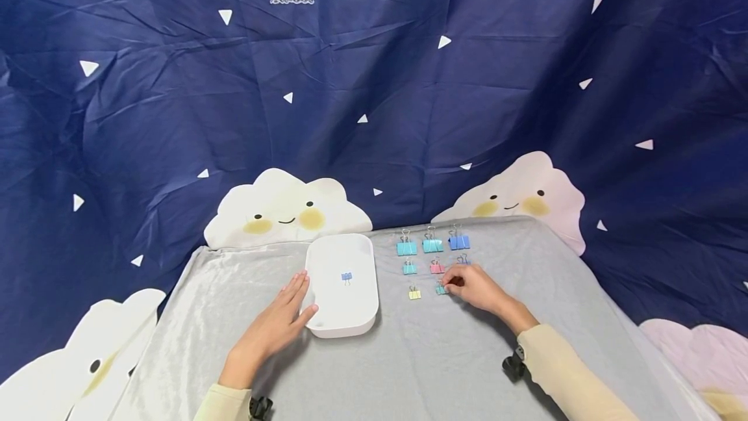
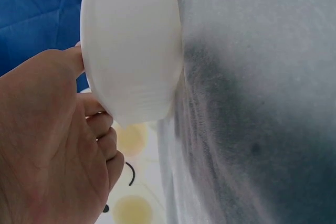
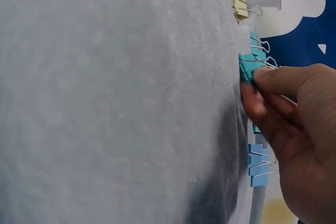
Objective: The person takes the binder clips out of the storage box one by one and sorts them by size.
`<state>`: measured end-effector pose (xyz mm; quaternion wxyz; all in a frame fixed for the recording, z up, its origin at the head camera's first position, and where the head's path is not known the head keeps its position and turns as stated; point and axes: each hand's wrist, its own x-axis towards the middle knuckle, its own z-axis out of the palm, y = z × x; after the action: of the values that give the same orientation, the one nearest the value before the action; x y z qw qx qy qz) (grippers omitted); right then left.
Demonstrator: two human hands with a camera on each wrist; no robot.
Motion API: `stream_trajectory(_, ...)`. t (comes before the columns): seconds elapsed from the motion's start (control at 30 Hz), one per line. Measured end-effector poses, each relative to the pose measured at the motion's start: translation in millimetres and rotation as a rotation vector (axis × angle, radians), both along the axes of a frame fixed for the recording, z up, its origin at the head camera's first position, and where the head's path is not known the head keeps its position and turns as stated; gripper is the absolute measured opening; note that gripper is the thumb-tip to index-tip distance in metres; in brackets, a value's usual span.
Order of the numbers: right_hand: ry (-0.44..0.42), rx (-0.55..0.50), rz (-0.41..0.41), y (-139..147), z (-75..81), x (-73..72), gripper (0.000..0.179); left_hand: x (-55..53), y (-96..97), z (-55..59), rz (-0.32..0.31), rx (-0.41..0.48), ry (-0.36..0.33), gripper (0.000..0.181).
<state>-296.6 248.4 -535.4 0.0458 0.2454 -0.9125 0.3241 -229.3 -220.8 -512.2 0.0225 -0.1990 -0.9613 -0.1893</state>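
Note:
A white plastic bin (image 1: 368, 325) stands on the grey cloth, with a small blue binder clip (image 1: 347, 276) lying on its floor. My left hand (image 1: 279, 320) rests against the bin's left rim, its fingers extended; the left wrist view shows the bin's outer wall (image 2: 134, 45) close up. At the right, my right hand (image 1: 476, 288) pinches a small teal binder clip (image 3: 248, 67) between thumb and fingers, low over the cloth. Just left of it sits a small yellow binder clip (image 1: 414, 293). Part of the teal clip is hidden by the fingertips.
Behind the right hand, larger binder clips stand in a back row: two teal (image 1: 406, 248) and one blue (image 1: 460, 242). The middle row holds a teal clip (image 1: 410, 268), a pink clip (image 1: 437, 267) and a partly hidden blue clip (image 1: 463, 261). A navy curtain (image 1: 327, 135) hangs behind.

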Motion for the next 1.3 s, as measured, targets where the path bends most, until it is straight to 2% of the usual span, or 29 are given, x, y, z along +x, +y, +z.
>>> stream_trajectory(0.27,-0.027,0.012,0.018,2.1,-3.0,-2.0,0.007,-0.3,0.3,0.2,0.001,0.002,-0.012,0.077)
stream_trajectory(0.43,-0.049,0.016,0.003,3.1,-4.1,-1.8,0.009,-1.0,-0.3,-0.5,0.000,0.000,-0.011,0.077)
stream_trajectory(1.03,-0.023,0.014,0.009,4.1,-4.0,1.0,0.009,-0.3,-0.5,-0.6,-0.007,0.007,0.000,0.077)
stream_trajectory(1.3,-0.055,-0.001,0.002,4.7,0.4,2.0,0.010,0.3,0.0,-0.5,-0.004,0.013,-0.003,0.076)
